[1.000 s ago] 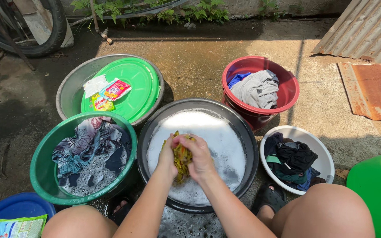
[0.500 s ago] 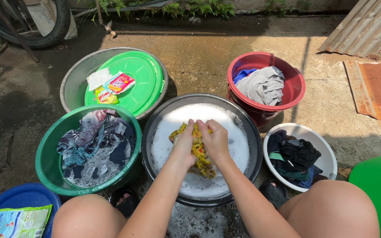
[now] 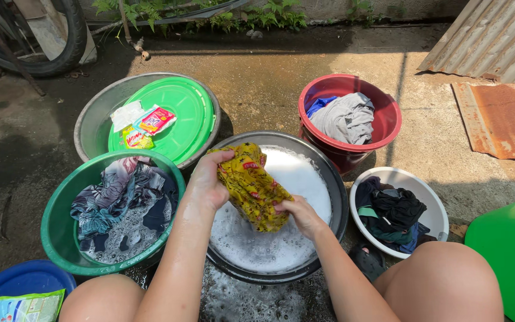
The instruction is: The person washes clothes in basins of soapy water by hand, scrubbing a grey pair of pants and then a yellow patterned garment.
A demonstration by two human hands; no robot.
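Two hands grip a yellow cloth (image 3: 250, 186) above the soapy basin (image 3: 335, 197): left hand (image 3: 207, 185) clutches its top, right hand (image 3: 298, 213) pinches the lower edge. Scrubbing stage; more rubbing seems needed.

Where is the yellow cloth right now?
In the head view, the yellow patterned cloth is at the centre, held up by both hands over the foamy dark basin, between the green basin and the white bowl.
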